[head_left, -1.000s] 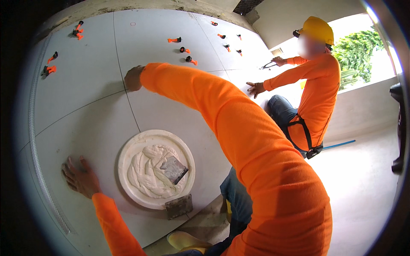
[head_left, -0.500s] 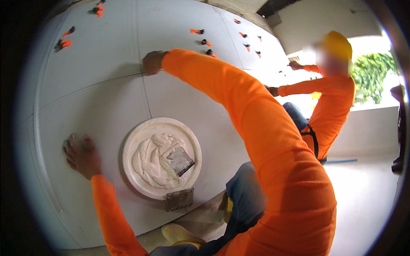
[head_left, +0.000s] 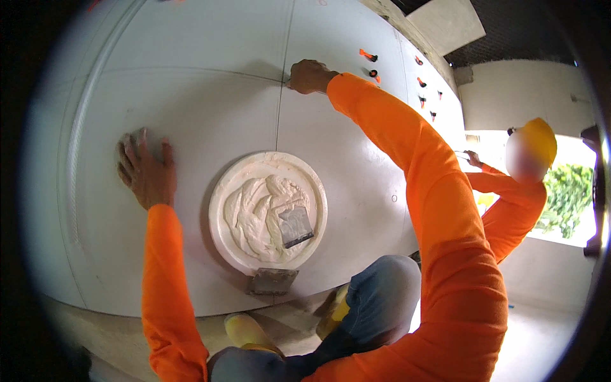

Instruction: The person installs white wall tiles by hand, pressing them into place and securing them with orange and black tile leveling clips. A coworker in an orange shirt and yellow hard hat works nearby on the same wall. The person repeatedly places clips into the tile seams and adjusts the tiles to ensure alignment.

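My left hand [head_left: 146,169] rests with fingers spread on the light grey panel [head_left: 356,172]. Beside the crossing of two dark seams, my right hand [head_left: 310,76] is closed low over the panel; whatever it pinches, if anything, is hidden. Between my arms and nearer to me sits a round white tub [head_left: 219,219] of creamy white paste [head_left: 245,213]. A flat putty knife blade [head_left: 296,226] lies in the paste. Against the tub's near rim is another scraper blade [head_left: 273,281], smeared grey. Neither hand touches the tub or blades.
Several orange and black clips [head_left: 368,55] stick out of the panel at the far right. A co-worker in an orange shirt [head_left: 509,207] and yellow cap reaches to the panel on the right. A pale ridged strip [head_left: 79,146] runs along the left. My knee [head_left: 382,293] is close below the tub.
The whole view has shifted, so the tub appears further right. My left hand has slid farther up the panel. My right hand stays closed beside the seam crossing.
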`<state>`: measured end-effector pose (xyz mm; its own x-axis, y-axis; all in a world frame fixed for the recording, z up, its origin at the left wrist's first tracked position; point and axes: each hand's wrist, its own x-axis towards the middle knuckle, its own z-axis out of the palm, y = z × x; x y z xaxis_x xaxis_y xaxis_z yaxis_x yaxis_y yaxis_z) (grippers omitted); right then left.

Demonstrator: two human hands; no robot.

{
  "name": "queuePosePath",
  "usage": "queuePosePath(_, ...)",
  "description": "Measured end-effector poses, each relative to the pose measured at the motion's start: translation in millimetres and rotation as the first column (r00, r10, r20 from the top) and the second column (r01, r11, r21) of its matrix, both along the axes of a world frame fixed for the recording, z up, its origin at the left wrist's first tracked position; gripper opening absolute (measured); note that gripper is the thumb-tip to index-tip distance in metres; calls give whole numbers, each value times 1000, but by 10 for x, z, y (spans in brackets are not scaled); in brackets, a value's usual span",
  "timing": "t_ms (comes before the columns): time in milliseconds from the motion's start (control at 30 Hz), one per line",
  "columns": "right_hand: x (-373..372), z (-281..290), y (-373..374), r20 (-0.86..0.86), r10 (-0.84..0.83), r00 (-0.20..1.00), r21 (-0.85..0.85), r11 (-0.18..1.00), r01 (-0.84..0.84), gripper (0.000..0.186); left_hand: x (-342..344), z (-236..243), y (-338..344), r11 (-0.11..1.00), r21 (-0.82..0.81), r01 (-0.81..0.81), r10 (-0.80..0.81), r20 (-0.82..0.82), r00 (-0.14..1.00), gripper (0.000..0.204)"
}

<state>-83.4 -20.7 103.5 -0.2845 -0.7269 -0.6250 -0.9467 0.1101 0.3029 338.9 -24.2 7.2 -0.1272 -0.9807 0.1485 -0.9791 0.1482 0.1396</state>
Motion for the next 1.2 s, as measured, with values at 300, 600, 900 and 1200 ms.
queuePosePath(300, -610, -265, 86, 105, 439, 892, 188, 872, -451, 36, 45, -44, 30, 1000, 17, 0, 0, 6, 1000, 63)
queuePosePath(600, -238, -86, -76, 12, 230, 973, 269, 937, -225, 29, -21, 70, 46, 998, 52, -24, 19, 99, 995, 63)
queuePosePath(900, -218, -128, 218, -40, 308, 950, -3, 951, -309, 24, 36, -170, -34, 998, -59, 30, -17, 216, 976, 61)
queuePosePath(1200, -239, -191, 130, 51, -93, 994, 41, 995, 91, 47, 22, -236, -47, 997, -70, 23, -6, 235, 972, 64)
